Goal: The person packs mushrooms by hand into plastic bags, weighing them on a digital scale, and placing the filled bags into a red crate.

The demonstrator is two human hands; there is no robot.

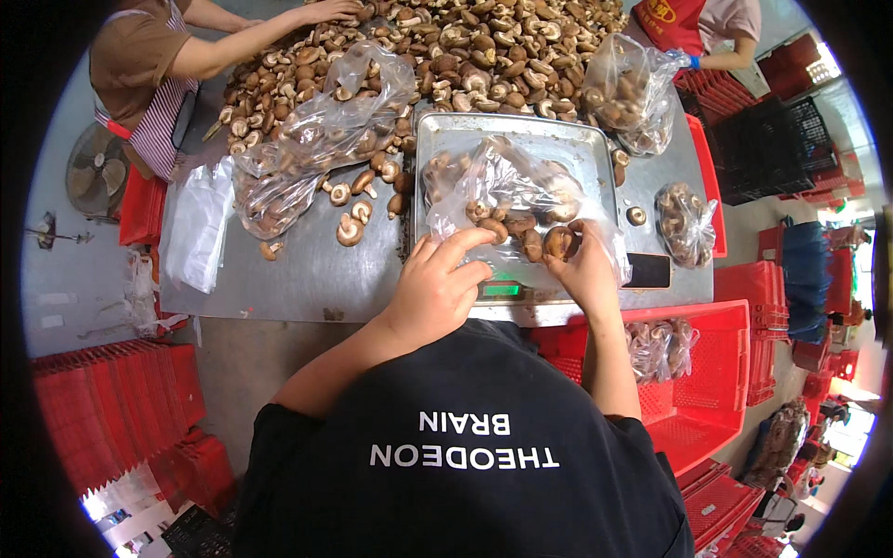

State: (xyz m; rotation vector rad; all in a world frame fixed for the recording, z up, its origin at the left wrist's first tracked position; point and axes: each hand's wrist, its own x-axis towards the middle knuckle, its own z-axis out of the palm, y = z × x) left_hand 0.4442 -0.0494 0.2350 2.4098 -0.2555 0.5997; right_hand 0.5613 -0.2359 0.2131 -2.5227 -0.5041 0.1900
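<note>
A clear plastic bag (506, 171) of shiitake mushrooms lies on the metal tray (600, 143) of a scale, its mouth towards me. My left hand (443, 282) is at the left side of the mouth, fingers curled at the film, with the index fingertip against a brown mushroom (493, 229). At the right side, my right hand (587, 261) has its thumb and fingers around a dark-capped mushroom (559, 243). Several mushrooms sit between the hands at the opening. Below them glows the scale's green display (501, 290). Film partly hides the bag's contents.
Loose mushrooms (481, 59) are heaped across the metal table (335, 279). Filled bags (314, 153) and flat plastic bags (199, 223) lie left. A phone (647, 270) and tied bag (686, 223) lie right, above a red crate (698, 411). Two co-workers (143, 63) stand opposite.
</note>
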